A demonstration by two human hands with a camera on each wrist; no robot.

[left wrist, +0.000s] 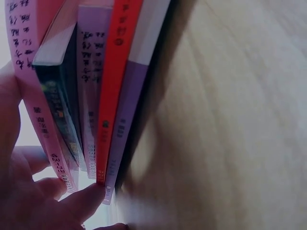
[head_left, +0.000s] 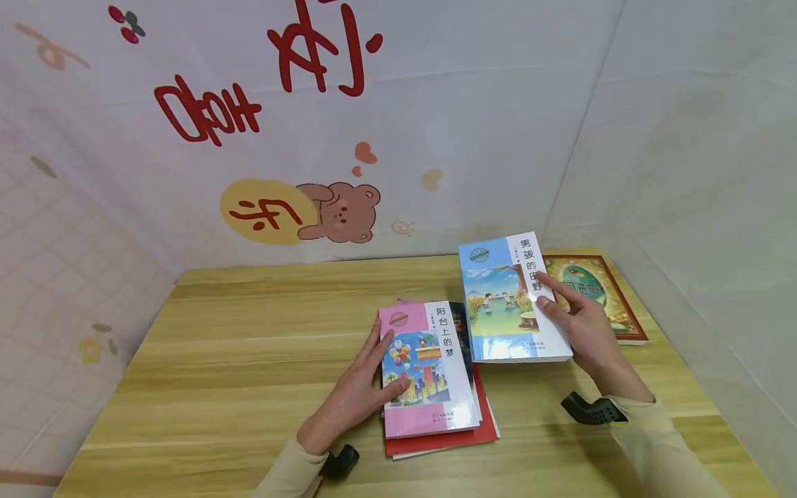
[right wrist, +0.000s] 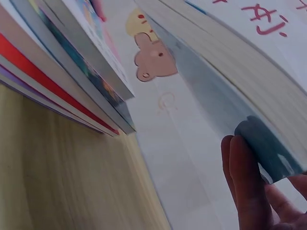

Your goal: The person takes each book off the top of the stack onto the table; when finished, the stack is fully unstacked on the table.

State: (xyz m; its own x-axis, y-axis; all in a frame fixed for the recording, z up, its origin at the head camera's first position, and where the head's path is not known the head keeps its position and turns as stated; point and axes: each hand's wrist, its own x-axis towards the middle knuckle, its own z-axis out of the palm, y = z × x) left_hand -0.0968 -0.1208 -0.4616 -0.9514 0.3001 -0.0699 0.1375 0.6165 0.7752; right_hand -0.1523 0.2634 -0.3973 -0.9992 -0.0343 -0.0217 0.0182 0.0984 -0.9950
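My right hand (head_left: 588,335) holds a blue-and-white paperback book (head_left: 492,304) by its right edge, thumb on the cover and fingers underneath. In the right wrist view, this book (right wrist: 240,62) is raised off the table, its page edges showing. My left hand (head_left: 355,394) rests at the left side of a book stack, with its thumb on the pink paperback (head_left: 414,408) on top. Its fingers touch the spines in the left wrist view. Below the pink book lie a dark book (left wrist: 60,105), a pale purple one (left wrist: 91,52), a red book (left wrist: 115,76) and a purple one (left wrist: 125,108).
A brown-bordered green book (head_left: 623,311) lies at the table's back right, partly behind the blue book and my right hand. The wooden table (head_left: 249,332) meets a white printed backdrop (head_left: 498,138) with a bear drawing. White sheets hang at both sides.
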